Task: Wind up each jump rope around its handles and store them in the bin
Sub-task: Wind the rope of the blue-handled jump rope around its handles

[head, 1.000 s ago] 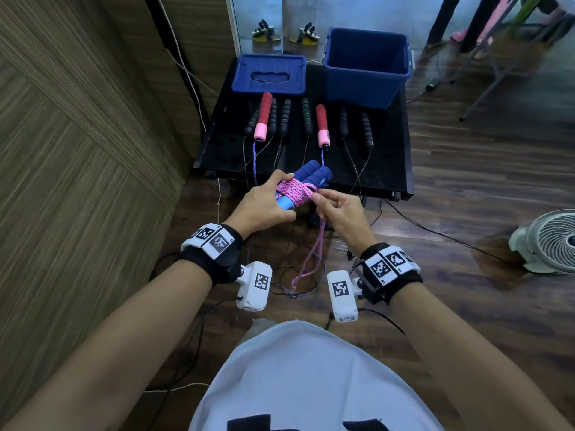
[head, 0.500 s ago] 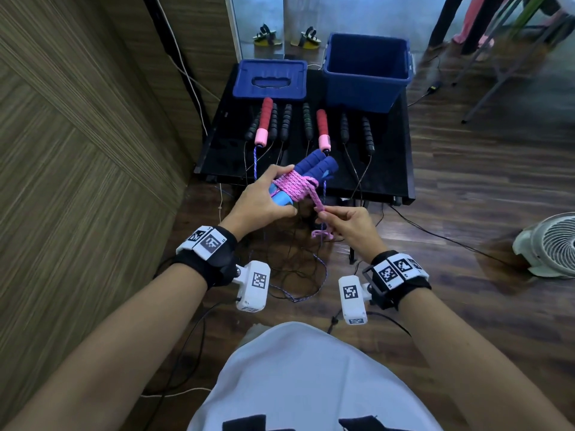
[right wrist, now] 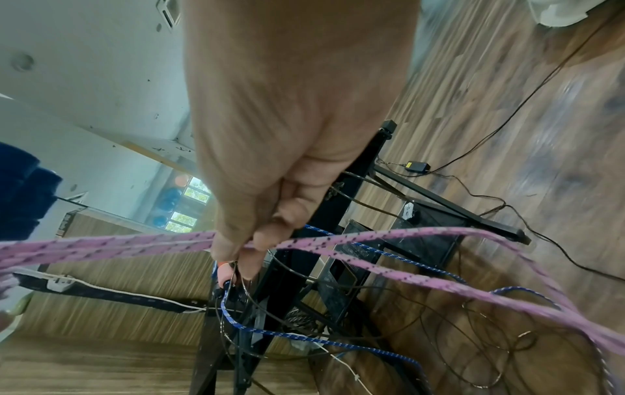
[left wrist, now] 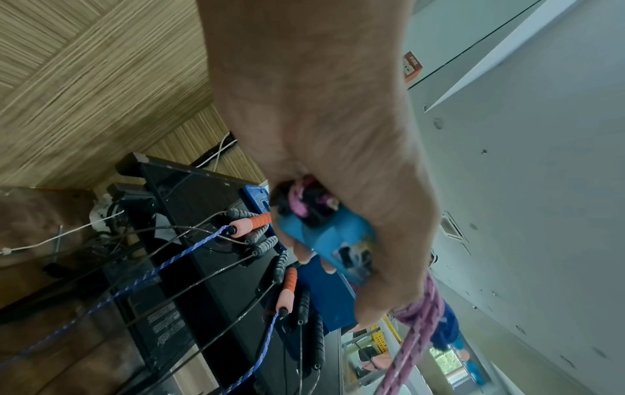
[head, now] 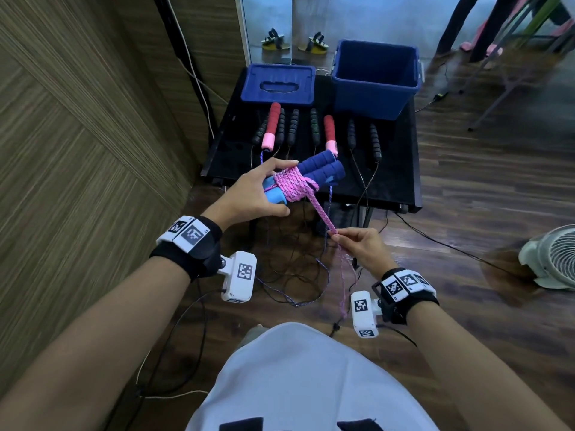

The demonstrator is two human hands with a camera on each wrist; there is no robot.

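My left hand (head: 255, 194) grips the pair of blue foam handles (head: 320, 169) of a jump rope, held side by side in front of the table; their light blue ends (left wrist: 333, 240) show under my fingers. Pink rope (head: 292, 185) is wound round the handles' middle. A doubled strand (head: 322, 213) runs taut down to my right hand (head: 357, 244), which pinches it (right wrist: 236, 240); the rest hangs below as a loop (head: 342, 284). The open blue bin (head: 375, 76) stands at the table's far right.
On the black table (head: 401, 169) lie red-and-pink handles (head: 270, 126) and several black handles (head: 375, 141), ropes hanging over the front edge to the floor (head: 292, 275). A blue lid (head: 278, 84) lies left of the bin. Wood wall at left, fan (head: 553, 259) at right.
My right hand has moved down and away from the handles, pulling the pink strand taut. My left hand has lifted the bundle slightly toward the table.
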